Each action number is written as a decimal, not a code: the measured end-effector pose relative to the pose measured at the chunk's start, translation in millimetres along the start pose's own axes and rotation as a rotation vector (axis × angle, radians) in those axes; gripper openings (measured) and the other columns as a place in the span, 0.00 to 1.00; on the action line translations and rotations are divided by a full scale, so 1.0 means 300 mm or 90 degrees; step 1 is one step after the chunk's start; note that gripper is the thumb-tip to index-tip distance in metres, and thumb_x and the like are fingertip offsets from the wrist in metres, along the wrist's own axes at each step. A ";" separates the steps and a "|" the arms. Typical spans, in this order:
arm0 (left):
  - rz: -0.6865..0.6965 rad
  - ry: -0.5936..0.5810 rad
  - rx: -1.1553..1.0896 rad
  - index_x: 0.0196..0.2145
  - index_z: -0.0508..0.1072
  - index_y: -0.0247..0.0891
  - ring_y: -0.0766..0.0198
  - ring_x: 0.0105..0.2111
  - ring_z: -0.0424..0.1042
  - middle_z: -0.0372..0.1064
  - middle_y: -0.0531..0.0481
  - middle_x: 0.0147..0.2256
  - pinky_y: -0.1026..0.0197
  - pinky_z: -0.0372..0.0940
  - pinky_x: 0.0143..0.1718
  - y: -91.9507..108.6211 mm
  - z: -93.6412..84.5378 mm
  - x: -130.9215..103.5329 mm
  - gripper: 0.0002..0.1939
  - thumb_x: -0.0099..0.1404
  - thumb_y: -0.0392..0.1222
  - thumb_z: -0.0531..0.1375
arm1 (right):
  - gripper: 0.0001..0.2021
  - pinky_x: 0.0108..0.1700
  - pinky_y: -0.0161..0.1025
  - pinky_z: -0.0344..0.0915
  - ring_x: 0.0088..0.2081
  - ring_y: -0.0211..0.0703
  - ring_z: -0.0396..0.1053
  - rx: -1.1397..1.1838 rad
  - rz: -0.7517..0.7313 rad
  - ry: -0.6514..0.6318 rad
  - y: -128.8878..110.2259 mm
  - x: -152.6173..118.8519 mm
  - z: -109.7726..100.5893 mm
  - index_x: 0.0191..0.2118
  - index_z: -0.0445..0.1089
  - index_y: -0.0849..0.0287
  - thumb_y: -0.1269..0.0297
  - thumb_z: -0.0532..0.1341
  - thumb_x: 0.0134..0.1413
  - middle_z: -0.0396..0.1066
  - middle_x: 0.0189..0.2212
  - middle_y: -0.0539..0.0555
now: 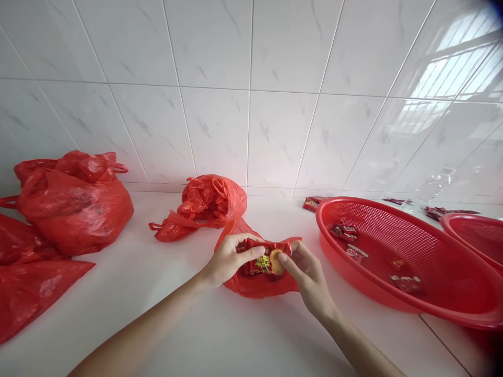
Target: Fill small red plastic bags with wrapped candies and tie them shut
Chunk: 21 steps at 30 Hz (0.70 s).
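Observation:
A red snack packet with yellow lettering and a picture of a round biscuit is held between both hands at the centre. My left hand grips its left end, thumb on the front. At the right end, my right hand pinches it with the thumb over the biscuit picture. Beneath the packet and the hands lies an open red plastic bag on the white counter. Other dark red wrappers show partly inside the bag, mostly hidden by the packet and fingers.
A large red basket with several small packets stands at right, another basket beyond it. Behind lie loose packets and a clear plastic bottle. A crumpled red bag sits near the tiled wall, full red bags at left.

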<state>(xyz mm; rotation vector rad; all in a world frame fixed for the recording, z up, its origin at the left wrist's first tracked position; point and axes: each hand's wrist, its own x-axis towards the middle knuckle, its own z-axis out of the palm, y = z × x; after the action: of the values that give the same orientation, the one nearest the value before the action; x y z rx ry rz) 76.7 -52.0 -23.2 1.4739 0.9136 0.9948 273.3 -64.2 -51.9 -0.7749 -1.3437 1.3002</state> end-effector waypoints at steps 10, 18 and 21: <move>-0.048 0.007 -0.087 0.48 0.72 0.37 0.56 0.46 0.73 0.74 0.45 0.45 0.56 0.67 0.49 -0.017 0.006 -0.001 0.20 0.62 0.50 0.66 | 0.12 0.36 0.37 0.64 0.32 0.39 0.64 0.003 0.008 0.020 0.001 -0.008 0.001 0.33 0.63 0.56 0.54 0.62 0.60 0.67 0.29 0.49; -0.007 -0.024 -0.033 0.46 0.74 0.34 0.53 0.43 0.75 0.76 0.43 0.43 0.54 0.70 0.44 0.027 -0.009 -0.005 0.19 0.63 0.50 0.65 | 0.11 0.37 0.39 0.69 0.33 0.41 0.70 0.028 0.058 -0.050 -0.011 -0.010 0.003 0.40 0.68 0.57 0.57 0.65 0.57 0.72 0.33 0.53; 0.030 -0.035 -0.005 0.43 0.75 0.34 0.55 0.40 0.75 0.76 0.44 0.40 0.56 0.70 0.42 0.042 -0.018 -0.005 0.16 0.63 0.49 0.64 | 0.12 0.35 0.40 0.71 0.28 0.40 0.72 0.033 0.081 -0.087 -0.011 -0.011 0.004 0.39 0.70 0.58 0.58 0.67 0.54 0.72 0.29 0.51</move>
<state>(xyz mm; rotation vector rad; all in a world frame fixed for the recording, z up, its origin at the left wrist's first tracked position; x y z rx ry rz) 71.4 -53.0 -10.7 1.5143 0.8387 0.9862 273.7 -68.2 -49.2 -0.7565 -1.3805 1.5050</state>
